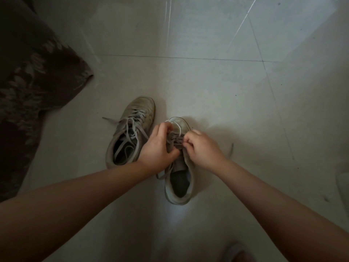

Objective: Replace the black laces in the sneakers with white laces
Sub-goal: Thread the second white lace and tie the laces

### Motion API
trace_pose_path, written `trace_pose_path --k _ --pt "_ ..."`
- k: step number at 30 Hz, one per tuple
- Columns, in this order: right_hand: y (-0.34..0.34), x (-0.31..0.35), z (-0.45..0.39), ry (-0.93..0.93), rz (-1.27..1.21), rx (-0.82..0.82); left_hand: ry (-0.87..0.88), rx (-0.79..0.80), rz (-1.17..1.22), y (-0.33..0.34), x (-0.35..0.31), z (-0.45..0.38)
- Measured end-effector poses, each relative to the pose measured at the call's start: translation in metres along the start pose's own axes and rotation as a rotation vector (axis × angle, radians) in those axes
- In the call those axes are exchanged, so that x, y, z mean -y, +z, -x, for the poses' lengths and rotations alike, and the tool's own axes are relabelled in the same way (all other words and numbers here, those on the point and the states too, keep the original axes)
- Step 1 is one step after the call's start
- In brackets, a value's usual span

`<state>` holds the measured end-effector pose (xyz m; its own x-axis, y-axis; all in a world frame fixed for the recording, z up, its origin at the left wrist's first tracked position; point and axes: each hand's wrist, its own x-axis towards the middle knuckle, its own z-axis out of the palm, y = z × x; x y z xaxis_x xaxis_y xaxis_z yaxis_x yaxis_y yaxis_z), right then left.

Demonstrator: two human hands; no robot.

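- Both hands are down on the right shoe (179, 178) on the floor (226, 91); the left hand (157, 146) curls round the tongue and lace rows, thumb pressed to the side, and the right hand (201, 148) pinches the dark lace (174, 139) at the crossings
- The left shoe (130, 129) sits just beside, laced with its ends loose and one tail trailing out to the left
- No loose white lace shows anywhere; a pale strand by the right shoe's toe may be one, too dim to tell
- Risk: pulling one crossing hard could cinch the rows below and jam the lace, since it looks threaded through several eyelets
- Risk: the shoe may skid or tip on the smooth tile if the left hand eases off
- Risk: in this gloom a tip could be fed through the wrong eyelet
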<state>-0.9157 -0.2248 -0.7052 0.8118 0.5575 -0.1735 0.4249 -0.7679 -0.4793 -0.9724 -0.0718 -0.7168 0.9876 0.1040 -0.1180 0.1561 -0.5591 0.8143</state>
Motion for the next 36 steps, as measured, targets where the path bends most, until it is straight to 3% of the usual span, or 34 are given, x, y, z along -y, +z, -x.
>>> trace_pose_path --k 3,8,18,21,25,27,29,33,36 --pt "-0.008 -0.022 0.009 0.09 0.154 0.029 -0.006 -0.017 -0.056 0.0 0.0 0.0" --pt "-0.014 -0.085 0.044 0.488 0.256 0.129 0.03 -0.013 -0.119 0.001 0.003 0.0" --pt "-0.013 -0.096 0.04 0.621 0.348 0.172 -0.01 0.016 -0.156 -0.001 -0.001 -0.001" --pt "-0.008 -0.091 0.038 0.609 0.203 0.126 0.014 0.012 -0.169 -0.002 0.0 0.0" --pt "-0.011 -0.084 0.035 0.582 -0.307 -0.018 0.055 -0.016 -0.142 -0.008 0.006 0.004" --pt "-0.016 -0.076 0.033 0.544 -0.331 -0.065 0.129 -0.067 -0.18 -0.011 0.009 0.009" --pt "-0.018 -0.069 0.031 0.426 -0.202 -0.117 0.167 -0.077 -0.224 -0.015 0.012 0.016" --pt "-0.017 -0.04 0.028 0.239 -0.205 -0.099 0.062 0.233 -0.387 -0.022 0.014 0.03" --pt "-0.014 -0.019 0.025 0.114 -0.271 -0.03 0.047 0.354 -0.415 -0.023 0.018 0.033"
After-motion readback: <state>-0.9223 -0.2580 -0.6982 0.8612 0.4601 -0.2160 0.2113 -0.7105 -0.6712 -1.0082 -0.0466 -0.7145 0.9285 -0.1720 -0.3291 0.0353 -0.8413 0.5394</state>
